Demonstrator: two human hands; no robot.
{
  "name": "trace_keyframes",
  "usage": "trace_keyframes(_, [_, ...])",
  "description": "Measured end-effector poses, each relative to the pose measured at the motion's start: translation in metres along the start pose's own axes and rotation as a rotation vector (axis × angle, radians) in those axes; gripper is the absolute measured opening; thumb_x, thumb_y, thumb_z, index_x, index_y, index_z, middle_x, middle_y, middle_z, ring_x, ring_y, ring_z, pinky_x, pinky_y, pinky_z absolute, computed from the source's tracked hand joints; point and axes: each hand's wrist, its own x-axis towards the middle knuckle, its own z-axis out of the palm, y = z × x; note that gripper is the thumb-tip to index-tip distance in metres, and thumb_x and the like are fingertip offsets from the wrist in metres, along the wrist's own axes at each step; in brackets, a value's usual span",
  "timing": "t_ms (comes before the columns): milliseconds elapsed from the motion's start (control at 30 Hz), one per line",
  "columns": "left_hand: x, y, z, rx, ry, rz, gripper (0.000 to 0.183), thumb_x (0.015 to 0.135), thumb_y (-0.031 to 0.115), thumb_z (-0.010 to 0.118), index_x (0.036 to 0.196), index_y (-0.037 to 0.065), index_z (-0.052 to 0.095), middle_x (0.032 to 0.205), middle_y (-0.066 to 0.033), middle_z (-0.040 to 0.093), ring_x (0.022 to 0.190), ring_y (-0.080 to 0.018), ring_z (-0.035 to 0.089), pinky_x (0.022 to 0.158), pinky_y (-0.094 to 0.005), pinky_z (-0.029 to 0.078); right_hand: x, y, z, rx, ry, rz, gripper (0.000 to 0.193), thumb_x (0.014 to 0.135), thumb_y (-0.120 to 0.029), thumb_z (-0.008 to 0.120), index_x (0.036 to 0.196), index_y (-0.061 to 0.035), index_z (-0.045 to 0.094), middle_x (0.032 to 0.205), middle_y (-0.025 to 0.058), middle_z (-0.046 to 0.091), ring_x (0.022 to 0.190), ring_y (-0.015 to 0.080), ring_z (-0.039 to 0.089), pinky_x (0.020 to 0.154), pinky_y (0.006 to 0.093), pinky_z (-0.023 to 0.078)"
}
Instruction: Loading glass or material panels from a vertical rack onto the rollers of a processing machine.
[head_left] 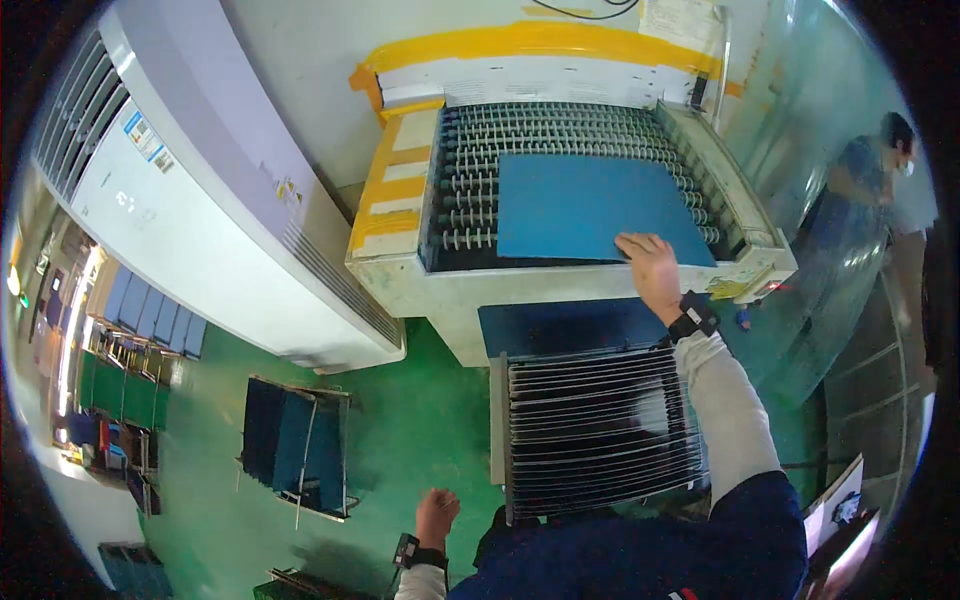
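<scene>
A flat blue panel (590,200) lies on the rows of ringed rollers of a pale machine. My right hand (650,268) reaches to the panel's near edge, its fingers stretched out on the top surface; the underside of the hand is hidden. Low in the view, my left hand (437,515) hangs over the green floor with its fingers curled in, and nothing shows in it. Below my right forearm stands a slotted rack (600,430) with many thin bars. A dark blue panel (570,325) sits between that rack and the machine's front.
The roller bed (470,190) has a taped left rim. A tall white air conditioner (230,220) stands left of it. On the floor sits another rack (295,445) with dark panels. Behind a clear plastic curtain (800,230) at right, a person (860,180) stands.
</scene>
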Motion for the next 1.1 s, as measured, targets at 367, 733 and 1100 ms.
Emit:
trace_keyframes(367, [-0.012,-0.021,0.035,-0.201,-0.141,-0.020,0.027,0.100,0.030,0.043,0.094,0.005,0.052,0.082,-0.0057,0.055,0.075,-0.0202,0.053,0.068,-0.0324,0.044,0.027,0.092,0.072,0.023,-0.222,0.233,0.043,0.078,-0.026,0.071,0.119,-0.0175,0.063,0.126,0.0091,0.058,0.117,0.0316,0.052,0.092,0.0505,0.042])
trace_keyframes(733, [-0.053,-0.054,0.179,0.326,0.315,0.039,0.037,0.096,0.035,0.055,0.110,0.002,0.057,0.099,-0.0096,0.063,0.088,-0.0204,0.060,0.077,-0.0330,0.048,0.003,0.083,0.038,0.334,-0.108,0.145,0.020,0.080,-0.022,0.068,0.092,-0.0067,0.068,0.093,0.0118,0.067,0.090,0.0334,0.060,0.079,0.0433,0.047])
trace_keyframes(1100, [-0.026,-0.067,0.222,1.135,0.331,0.520,0.059,0.086,0.039,0.069,0.125,-0.002,0.052,0.116,-0.0168,0.053,0.095,-0.0251,0.057,0.084,-0.0379,0.047,-0.160,0.028,0.035,0.650,-0.801,0.180,0.039,0.082,-0.044,0.066,0.090,-0.0060,0.069,0.083,0.0154,0.067,0.081,0.0354,0.064,0.069,0.0448,0.049])
